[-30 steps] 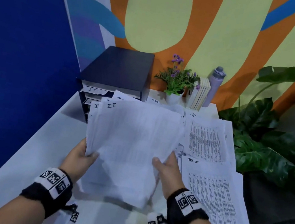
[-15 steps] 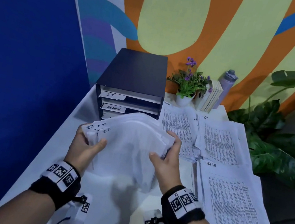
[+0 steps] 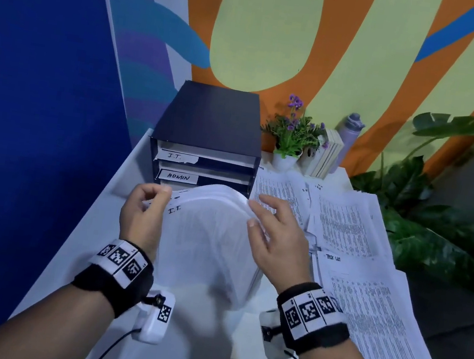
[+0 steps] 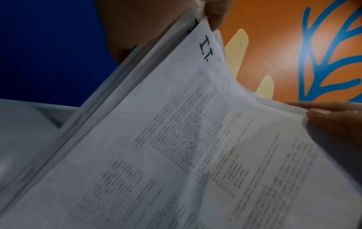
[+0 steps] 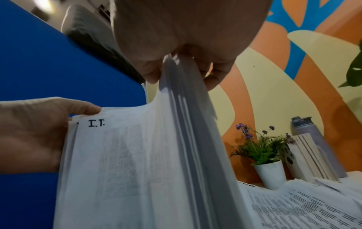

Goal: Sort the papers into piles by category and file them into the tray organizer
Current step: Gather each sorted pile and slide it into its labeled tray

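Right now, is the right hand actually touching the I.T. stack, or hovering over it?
Touching. In the right wrist view the right hand pinches the edge of the I.T. stack between thumb and fingers, with no gap.

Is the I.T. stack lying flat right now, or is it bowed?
Bowed. The I.T. stack arches upward between the left hand and right hand, which grip its opposite edges; the right wrist view shows the sheets curving up into the fingers.

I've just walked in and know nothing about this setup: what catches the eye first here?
A thick stack of papers marked "I.T.", bowed upward between the left hand and right hand at centre. Behind it stands a dark tray organizer with "I.T." and "ADMIN" labels. More printed sheets spread across the table's right side.
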